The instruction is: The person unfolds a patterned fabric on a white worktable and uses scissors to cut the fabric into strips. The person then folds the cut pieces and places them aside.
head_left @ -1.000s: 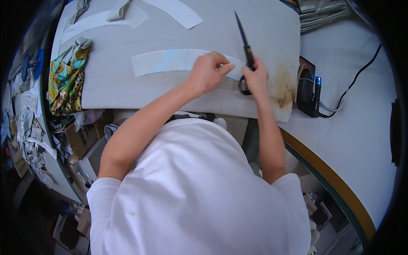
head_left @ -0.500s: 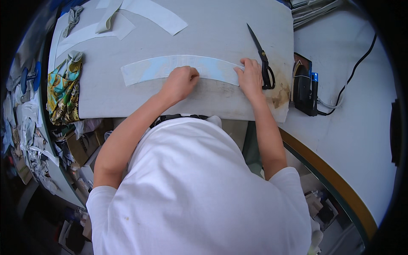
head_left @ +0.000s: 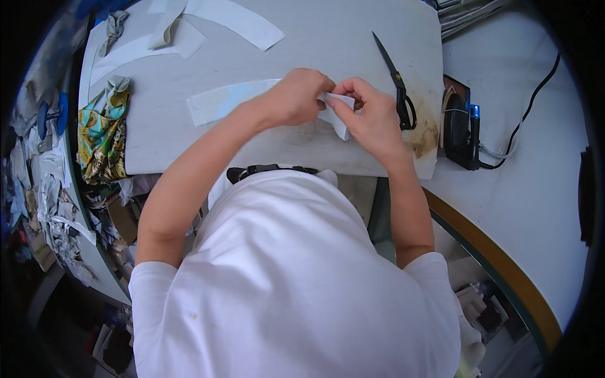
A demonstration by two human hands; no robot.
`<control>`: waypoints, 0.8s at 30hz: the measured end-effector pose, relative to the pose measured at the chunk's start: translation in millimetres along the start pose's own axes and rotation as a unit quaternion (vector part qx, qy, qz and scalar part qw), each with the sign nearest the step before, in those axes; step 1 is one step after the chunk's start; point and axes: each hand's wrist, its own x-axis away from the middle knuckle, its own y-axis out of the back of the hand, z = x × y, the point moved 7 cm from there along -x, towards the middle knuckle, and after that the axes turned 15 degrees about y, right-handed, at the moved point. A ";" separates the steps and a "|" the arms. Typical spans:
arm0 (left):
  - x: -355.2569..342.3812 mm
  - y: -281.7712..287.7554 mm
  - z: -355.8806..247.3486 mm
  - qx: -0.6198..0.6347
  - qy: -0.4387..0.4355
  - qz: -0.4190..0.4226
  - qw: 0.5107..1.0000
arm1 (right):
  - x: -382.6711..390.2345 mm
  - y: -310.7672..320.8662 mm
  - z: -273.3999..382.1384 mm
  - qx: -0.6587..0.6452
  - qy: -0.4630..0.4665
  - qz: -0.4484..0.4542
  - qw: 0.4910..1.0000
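A curved, pale strip point(head_left: 214, 106) with light blue patches lies on the padded board, its right end raised and bent over between my hands. My right hand point(head_left: 373, 123) pinches that raised end between thumb and fingers. Beside it, my left hand point(head_left: 299, 96) has its fingers closed at the same lifted part, covering the middle of the strip. What exactly the left fingertips grip is partly hidden. Black-handled scissors point(head_left: 398, 82) rest just right of my right hand, blades pointing away.
A corded iron point(head_left: 460, 132) stands on the white table at the right. More curved white pieces point(head_left: 236, 22) and a grey-green strip point(head_left: 165, 31) lie at the far left. Patterned cloth point(head_left: 104, 138) hangs over the board's left edge. Scraps point(head_left: 60, 211) clutter the left side.
The strip's right end, flat before, is now lifted and folded over. My left hand has moved right and away from me to meet the right hand, which has shifted slightly left.
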 end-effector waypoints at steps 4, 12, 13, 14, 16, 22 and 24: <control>39.3 68.8 2.6 0.125 0.124 0.056 0.983 | -18.8 -10.2 12.4 -0.279 0.056 -0.044 0.958; 110.1 159.3 27.9 0.314 0.091 -0.009 0.945 | -21.4 -119.5 32.4 -0.189 0.095 0.046 0.976; 116.0 163.1 33.8 0.312 0.094 -0.011 0.945 | -24.2 -133.5 39.4 -0.168 0.092 0.038 0.981; 120.7 166.1 38.6 0.311 0.096 -0.013 0.945 | -29.3 -142.3 49.4 -0.151 0.104 0.021 0.983; 128.3 171.5 46.9 0.313 0.091 -0.017 0.945 | -39.3 -153.4 67.9 -0.115 0.129 -0.016 0.985; 154.1 186.6 65.2 0.337 0.062 -0.024 0.939 | -47.4 -156.6 114.1 -0.012 0.244 -0.125 0.962; 166.7 189.7 74.3 0.344 0.028 -0.043 0.938 | -51.8 -174.2 103.6 0.026 0.258 -0.123 0.958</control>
